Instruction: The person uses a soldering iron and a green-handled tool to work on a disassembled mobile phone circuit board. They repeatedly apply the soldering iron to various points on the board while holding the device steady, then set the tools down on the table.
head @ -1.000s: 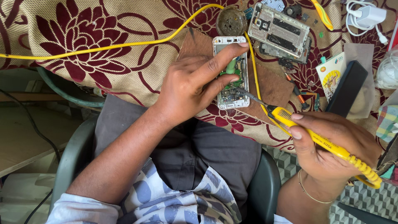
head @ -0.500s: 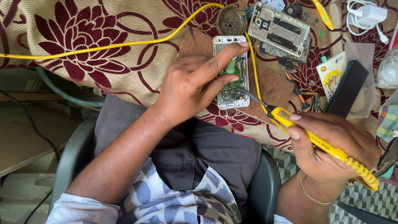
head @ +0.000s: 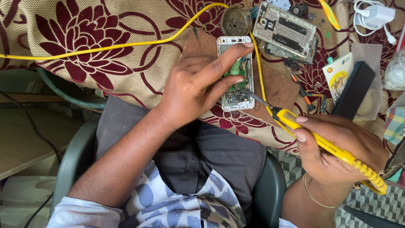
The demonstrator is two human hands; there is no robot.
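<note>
An opened white phone [head: 234, 99] with its circuit board bare lies on a brown pad [head: 278, 86]. My left hand [head: 198, 86] rests on it, with the index finger along its top edge and another fingertip pressing a green part on the board. My right hand [head: 337, 154] grips a yellow soldering iron [head: 325, 145]. Its metal tip touches the board near the phone's lower right side.
The iron's yellow cord [head: 109, 45] runs left across a floral cloth [head: 84, 38]. Behind the phone are a round tin [head: 235, 20], another dismantled phone frame [head: 284, 31], a small screwdriver [head: 301, 90], a black flat case [head: 353, 89] and a white charger [head: 373, 14].
</note>
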